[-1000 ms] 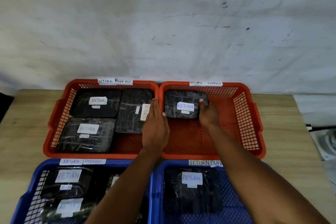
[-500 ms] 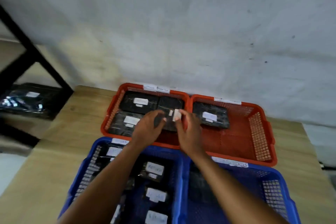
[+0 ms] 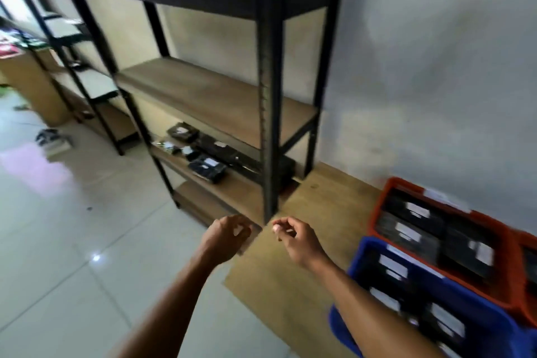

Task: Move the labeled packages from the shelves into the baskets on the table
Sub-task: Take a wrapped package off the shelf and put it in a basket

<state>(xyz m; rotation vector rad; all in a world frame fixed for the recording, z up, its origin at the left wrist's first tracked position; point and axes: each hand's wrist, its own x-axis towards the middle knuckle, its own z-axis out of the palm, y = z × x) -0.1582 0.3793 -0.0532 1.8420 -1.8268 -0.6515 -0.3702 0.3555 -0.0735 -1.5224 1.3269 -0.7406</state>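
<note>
Our hands have left the baskets [image 3: 356, 263], left hand [image 3: 226, 234] and right hand [image 3: 293, 238] loosely curled and empty, while the packages [image 3: 207, 167] wait on the low shelf [image 3: 241, 192] ahead-left, nearer our left hand.

Matt metal, wood, glossy tile, plastic
Shelving frame [image 3: 268, 96]: dark matt metal, with bare wood-look shelf boards [image 3: 215, 96]. Table [image 3: 313, 212]: pale matt wood grain. Floor [image 3: 72, 256]: glossy tile. Blue basket [image 3: 360, 253] and orange basket [image 3: 374, 212]: perforated plastic. Packages [image 3: 207, 167]: shiny black wrap, white paper labels.
</note>
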